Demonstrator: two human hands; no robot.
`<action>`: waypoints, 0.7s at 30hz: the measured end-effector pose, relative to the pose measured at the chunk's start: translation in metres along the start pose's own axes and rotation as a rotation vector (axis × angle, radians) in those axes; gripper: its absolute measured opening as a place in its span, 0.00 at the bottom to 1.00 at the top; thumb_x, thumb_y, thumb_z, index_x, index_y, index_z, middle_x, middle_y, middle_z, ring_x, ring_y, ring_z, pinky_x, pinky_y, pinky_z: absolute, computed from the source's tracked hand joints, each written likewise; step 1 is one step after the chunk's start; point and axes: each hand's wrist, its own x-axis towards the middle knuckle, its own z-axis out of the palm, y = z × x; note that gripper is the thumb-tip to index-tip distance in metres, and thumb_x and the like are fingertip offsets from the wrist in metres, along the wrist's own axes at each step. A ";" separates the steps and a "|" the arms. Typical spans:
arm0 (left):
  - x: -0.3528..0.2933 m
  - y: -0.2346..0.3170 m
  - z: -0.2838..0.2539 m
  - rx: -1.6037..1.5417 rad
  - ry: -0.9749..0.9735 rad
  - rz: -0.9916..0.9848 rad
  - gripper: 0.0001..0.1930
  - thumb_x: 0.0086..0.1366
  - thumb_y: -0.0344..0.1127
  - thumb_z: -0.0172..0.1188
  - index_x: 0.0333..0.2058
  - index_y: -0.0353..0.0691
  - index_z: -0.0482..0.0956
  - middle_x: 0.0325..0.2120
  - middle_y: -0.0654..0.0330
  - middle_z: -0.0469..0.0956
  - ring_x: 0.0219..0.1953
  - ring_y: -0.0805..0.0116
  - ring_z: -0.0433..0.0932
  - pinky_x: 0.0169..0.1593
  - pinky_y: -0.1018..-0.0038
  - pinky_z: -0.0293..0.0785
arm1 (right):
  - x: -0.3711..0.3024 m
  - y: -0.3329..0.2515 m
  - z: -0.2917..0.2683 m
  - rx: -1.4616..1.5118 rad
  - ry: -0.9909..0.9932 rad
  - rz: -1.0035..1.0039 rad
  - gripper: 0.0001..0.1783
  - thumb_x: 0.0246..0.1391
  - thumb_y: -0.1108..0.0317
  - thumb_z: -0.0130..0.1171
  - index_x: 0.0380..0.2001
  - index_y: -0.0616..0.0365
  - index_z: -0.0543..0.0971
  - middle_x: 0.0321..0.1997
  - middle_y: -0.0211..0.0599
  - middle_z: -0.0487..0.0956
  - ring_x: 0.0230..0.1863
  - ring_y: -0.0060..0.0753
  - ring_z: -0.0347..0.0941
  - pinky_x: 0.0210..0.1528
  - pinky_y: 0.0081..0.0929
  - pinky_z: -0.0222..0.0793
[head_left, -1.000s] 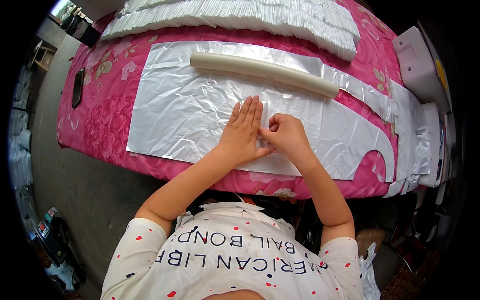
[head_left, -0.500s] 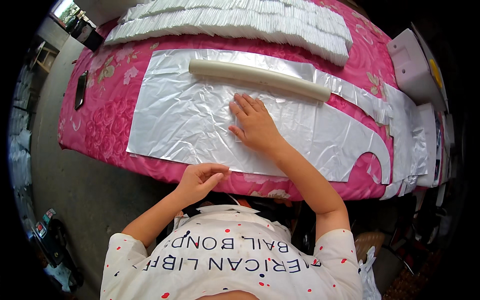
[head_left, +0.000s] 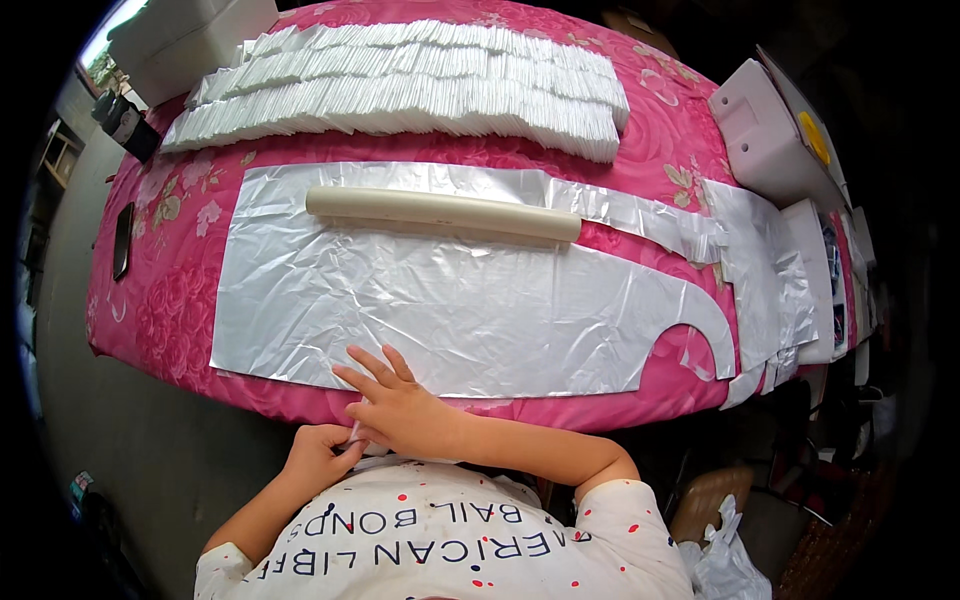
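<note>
A crinkled stack of silvery-white plastic bags (head_left: 480, 310) lies flat, a curved cutout at its right end. Across its far part rests a long beige tube (head_left: 440, 212). My right hand (head_left: 405, 405) is over the near edge of the stack, fingers spread and pointing left and away. Just below, off the table's edge, my left hand (head_left: 318, 462) has its fingers closed in a pinch. A thin pale strip (head_left: 354, 430) shows between the two hands, at the left fingertips; its kind is unclear, and the right palm partly covers it.
Rows of folded white plastic packets (head_left: 400, 100) line the far side of the pink floral tablecloth (head_left: 160, 320). A phone (head_left: 123, 241) and a dark cup (head_left: 126, 126) stay at left. White foam boxes (head_left: 770, 135) stand at right, near more silvery plastic (head_left: 760, 280).
My right hand has left the middle of the plastic stack and come down and left to its near edge. My left hand has drawn lower and left. The whole view has shifted.
</note>
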 end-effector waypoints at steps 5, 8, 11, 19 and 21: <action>0.025 0.034 0.002 0.038 0.180 0.388 0.11 0.51 0.29 0.62 0.36 0.36 0.80 0.29 0.53 0.79 0.30 0.63 0.78 0.35 0.74 0.73 | -0.054 0.060 -0.091 0.066 0.221 0.105 0.07 0.43 0.71 0.64 0.27 0.51 0.76 0.35 0.28 0.74 0.49 0.36 0.67 0.61 0.50 0.49; 0.032 0.043 0.001 0.036 0.173 0.374 0.14 0.50 0.28 0.62 0.39 0.35 0.79 0.35 0.51 0.80 0.36 0.60 0.79 0.41 0.73 0.73 | -0.092 0.117 -0.160 0.135 0.678 0.432 0.04 0.48 0.70 0.62 0.28 0.58 0.78 0.28 0.32 0.75 0.35 0.30 0.71 0.49 0.27 0.62; 0.038 0.052 0.006 0.008 0.150 0.376 0.13 0.52 0.31 0.62 0.38 0.36 0.79 0.33 0.51 0.80 0.36 0.57 0.79 0.40 0.70 0.74 | -0.122 0.198 -0.226 0.454 1.222 0.572 0.10 0.54 0.66 0.59 0.32 0.64 0.78 0.30 0.26 0.77 0.31 0.15 0.68 0.35 0.16 0.64; 0.061 0.054 0.006 0.019 0.061 0.418 0.13 0.53 0.30 0.60 0.39 0.37 0.79 0.34 0.52 0.79 0.36 0.56 0.78 0.39 0.70 0.74 | -0.156 0.358 -0.282 -0.209 1.151 1.012 0.15 0.48 0.61 0.60 0.34 0.61 0.80 0.29 0.37 0.80 0.29 0.30 0.75 0.35 0.27 0.68; 0.058 0.056 0.002 0.024 0.074 0.371 0.13 0.53 0.29 0.60 0.39 0.38 0.78 0.34 0.52 0.79 0.36 0.56 0.78 0.38 0.70 0.74 | -0.118 0.329 -0.272 -0.576 1.020 1.161 0.19 0.44 0.58 0.63 0.38 0.58 0.79 0.36 0.41 0.79 0.39 0.41 0.74 0.46 0.34 0.65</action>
